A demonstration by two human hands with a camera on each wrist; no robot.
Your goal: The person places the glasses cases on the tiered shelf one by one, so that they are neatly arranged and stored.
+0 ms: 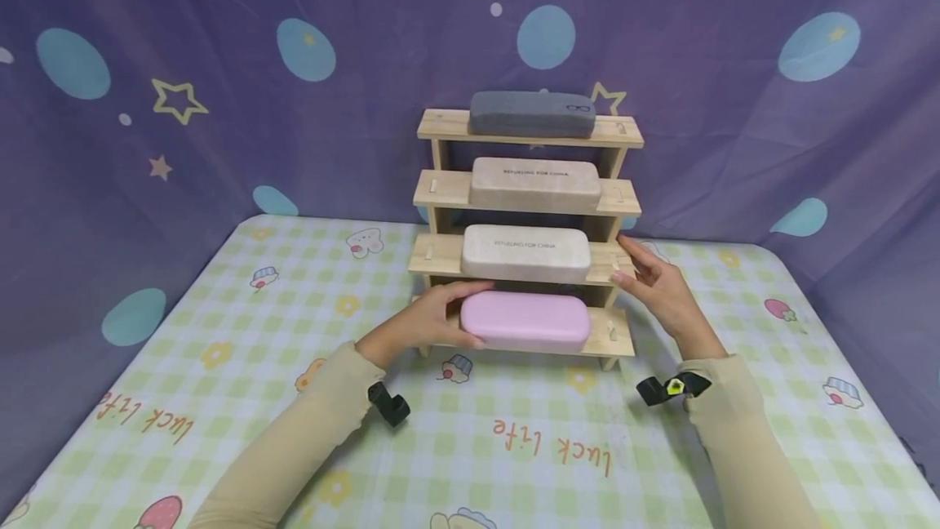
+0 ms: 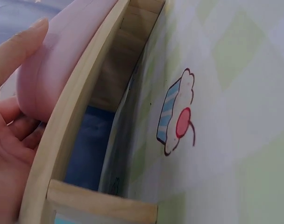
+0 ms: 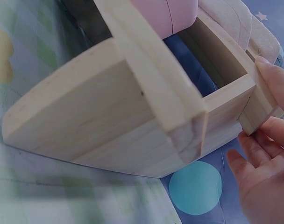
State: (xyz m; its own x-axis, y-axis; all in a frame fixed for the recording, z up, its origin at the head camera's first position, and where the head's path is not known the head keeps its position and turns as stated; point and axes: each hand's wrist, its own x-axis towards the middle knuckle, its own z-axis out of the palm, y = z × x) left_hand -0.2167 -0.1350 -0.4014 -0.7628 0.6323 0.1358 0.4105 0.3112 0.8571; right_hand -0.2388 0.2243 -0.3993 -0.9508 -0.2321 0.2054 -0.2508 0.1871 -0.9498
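Note:
A pink glasses case (image 1: 525, 322) lies lengthwise on the lowest board of a stepped wooden display rack (image 1: 617, 194). My left hand (image 1: 429, 317) holds the case's left end, the thumb along its front and the fingers behind it. In the left wrist view the thumb presses the pink case (image 2: 62, 60) above the board's edge. My right hand (image 1: 664, 294) pinches the right end of the board one step up, thumb on top and fingers behind. The right wrist view shows this hand (image 3: 268, 158) at the board's end. On that board sits a cream glasses case (image 1: 525, 255) with printed lettering.
Higher on the rack are a beige glasses case (image 1: 536, 186) and, at the top, a grey-blue one (image 1: 532, 114). The rack stands toward the back of a table with a green checked cloth (image 1: 279, 333). A purple patterned curtain (image 1: 411, 47) hangs close behind.

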